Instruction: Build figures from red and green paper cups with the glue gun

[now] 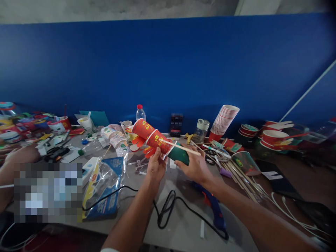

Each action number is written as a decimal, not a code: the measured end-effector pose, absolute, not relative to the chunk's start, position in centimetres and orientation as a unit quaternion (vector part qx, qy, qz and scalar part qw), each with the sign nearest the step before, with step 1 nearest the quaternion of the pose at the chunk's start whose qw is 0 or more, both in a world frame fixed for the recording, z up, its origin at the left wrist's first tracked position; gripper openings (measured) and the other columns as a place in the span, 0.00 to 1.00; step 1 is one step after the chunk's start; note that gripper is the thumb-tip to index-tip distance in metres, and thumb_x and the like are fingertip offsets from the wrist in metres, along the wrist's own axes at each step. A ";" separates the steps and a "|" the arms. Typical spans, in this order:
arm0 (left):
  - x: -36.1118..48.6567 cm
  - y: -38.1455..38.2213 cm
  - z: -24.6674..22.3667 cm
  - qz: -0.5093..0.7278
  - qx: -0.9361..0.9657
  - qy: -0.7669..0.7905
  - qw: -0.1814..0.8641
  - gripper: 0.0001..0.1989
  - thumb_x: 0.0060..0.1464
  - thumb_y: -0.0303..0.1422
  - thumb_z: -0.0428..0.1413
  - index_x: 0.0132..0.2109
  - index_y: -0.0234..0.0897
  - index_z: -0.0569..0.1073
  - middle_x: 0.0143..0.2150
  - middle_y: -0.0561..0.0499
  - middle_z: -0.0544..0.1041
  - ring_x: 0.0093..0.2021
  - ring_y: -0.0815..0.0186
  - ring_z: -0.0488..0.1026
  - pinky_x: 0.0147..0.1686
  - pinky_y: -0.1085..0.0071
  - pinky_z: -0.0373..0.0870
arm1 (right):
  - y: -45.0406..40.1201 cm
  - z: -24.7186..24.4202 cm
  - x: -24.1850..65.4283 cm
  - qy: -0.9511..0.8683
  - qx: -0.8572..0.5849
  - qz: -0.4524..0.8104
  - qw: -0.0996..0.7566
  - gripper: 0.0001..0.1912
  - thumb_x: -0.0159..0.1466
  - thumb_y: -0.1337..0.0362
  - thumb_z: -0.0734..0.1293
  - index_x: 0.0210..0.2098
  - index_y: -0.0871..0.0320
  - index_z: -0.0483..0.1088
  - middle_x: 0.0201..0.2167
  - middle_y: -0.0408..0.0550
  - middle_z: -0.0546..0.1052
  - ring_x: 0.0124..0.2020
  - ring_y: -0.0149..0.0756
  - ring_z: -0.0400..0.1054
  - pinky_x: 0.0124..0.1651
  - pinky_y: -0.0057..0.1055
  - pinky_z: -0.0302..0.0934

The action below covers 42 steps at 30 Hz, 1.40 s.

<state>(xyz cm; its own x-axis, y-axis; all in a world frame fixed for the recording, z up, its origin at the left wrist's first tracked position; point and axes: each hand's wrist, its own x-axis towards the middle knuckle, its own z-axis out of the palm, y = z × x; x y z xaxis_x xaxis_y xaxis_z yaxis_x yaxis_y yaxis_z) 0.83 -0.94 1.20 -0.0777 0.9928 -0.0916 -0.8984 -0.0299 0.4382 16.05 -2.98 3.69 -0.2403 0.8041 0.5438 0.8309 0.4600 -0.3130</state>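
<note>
Mid-assembly at frame centre: left hand (155, 167) grips the chain of nested red paper cups (151, 136), right hand (194, 167) holds its green end cup (179, 156) and thin wooden skewer (181, 147) above the tabletop (183, 227); judging by this, next comes seating the skewer steadily.

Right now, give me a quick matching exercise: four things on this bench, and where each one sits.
Things:
1. string of red cups
2. tall stack of paper cups
3. blue glue gun
4. clear bottle with red cap

Places:
A. lying on the table under the right forearm
B. leaning at the blue wall, right of the glass jar
C. held up between the left hand and right hand
D. standing at the wall behind the held cups

Pairs: 1-C, 2-B, 3-A, 4-D
</note>
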 end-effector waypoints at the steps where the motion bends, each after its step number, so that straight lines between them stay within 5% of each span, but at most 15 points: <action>1: 0.9 -0.9 1.2 0.708 0.122 0.200 0.667 0.06 0.46 0.31 0.65 0.33 0.38 0.76 0.28 0.56 0.78 0.32 0.70 0.75 0.40 0.72 0.68 | -3.0 3.8 16.1 -0.790 -0.520 -0.031 0.324 0.31 0.58 0.55 0.68 0.57 0.59 0.60 0.51 0.57 0.72 0.52 0.51 0.64 0.51 0.46 0.52; 10: 1.3 -1.2 1.2 0.713 0.158 0.222 0.646 0.14 0.37 0.31 0.68 0.33 0.40 0.74 0.32 0.54 0.78 0.44 0.64 0.74 0.49 0.67 0.65 | -3.2 4.5 15.7 -0.803 -0.524 -0.091 0.269 0.31 0.59 0.53 0.68 0.58 0.57 0.60 0.48 0.56 0.72 0.50 0.50 0.64 0.51 0.44 0.49; 29: 1.6 -1.4 1.3 0.675 0.159 0.297 0.657 0.14 0.36 0.35 0.69 0.32 0.40 0.76 0.39 0.52 0.80 0.53 0.60 0.69 0.50 0.66 0.63 | -2.8 4.3 16.7 -0.824 -0.488 -0.195 0.210 0.33 0.63 0.52 0.64 0.63 0.60 0.55 0.48 0.58 0.69 0.48 0.49 0.64 0.51 0.43 0.49; 42: 1.4 -1.5 1.0 0.659 0.166 0.319 0.661 0.12 0.42 0.36 0.66 0.36 0.43 0.76 0.47 0.51 0.78 0.62 0.58 0.61 0.59 0.58 0.51 | -2.0 3.3 16.4 -0.829 -0.477 -0.211 0.199 0.31 0.67 0.53 0.57 0.65 0.62 0.53 0.50 0.60 0.68 0.50 0.49 0.62 0.49 0.41 0.49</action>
<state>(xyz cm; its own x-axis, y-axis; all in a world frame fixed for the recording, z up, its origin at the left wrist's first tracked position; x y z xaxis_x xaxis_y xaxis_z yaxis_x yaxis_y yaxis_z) 1.43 -1.46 1.01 -0.0720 0.9766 -0.2025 -0.7648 0.0763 0.6398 16.38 -1.98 3.35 -0.4651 0.7076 0.5320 0.8759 0.4549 0.1607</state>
